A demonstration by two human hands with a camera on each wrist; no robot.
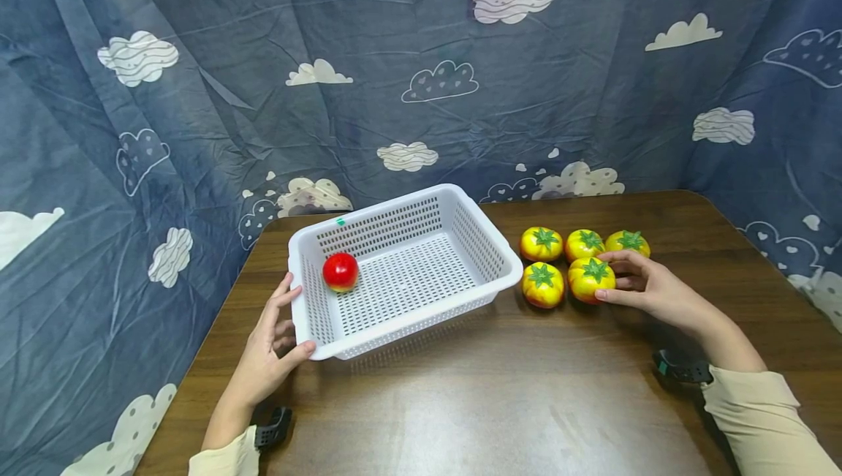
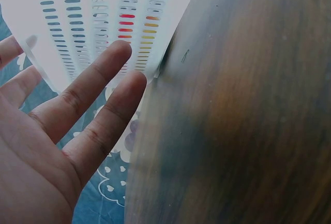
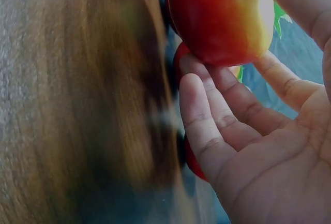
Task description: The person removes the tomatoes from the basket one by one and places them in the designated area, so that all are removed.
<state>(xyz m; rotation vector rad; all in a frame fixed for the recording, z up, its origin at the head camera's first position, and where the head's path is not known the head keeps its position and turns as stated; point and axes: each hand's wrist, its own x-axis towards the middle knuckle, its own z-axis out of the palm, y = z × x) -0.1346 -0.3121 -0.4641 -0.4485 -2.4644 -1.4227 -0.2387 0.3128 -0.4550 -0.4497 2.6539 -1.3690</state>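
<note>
A white perforated plastic basket [image 1: 408, 338] stands on the table, angled, with one round red toy fruit [image 1: 340, 272] at its left end. My left hand [image 1: 262, 350] holds the basket's left end, thumb at the near corner and fingertips on the rim. In the left wrist view two fingers [image 2: 106, 113] stretch out below the slotted wall. On the right, my right hand [image 1: 664, 297] grips a yellow-red toy tomato [image 1: 588, 280] with green leaves between thumb and fingers. The right wrist view shows its red underside, with other fingers spread below it.
Several similar toy tomatoes sit close by: one front left [image 1: 542, 285], and a back row of one at left [image 1: 541, 244], one in the middle [image 1: 584, 244] and one at right [image 1: 629, 242]. Behind the wooden table [image 1: 460, 417] hangs a blue cloud-patterned cloth [image 1: 368, 30].
</note>
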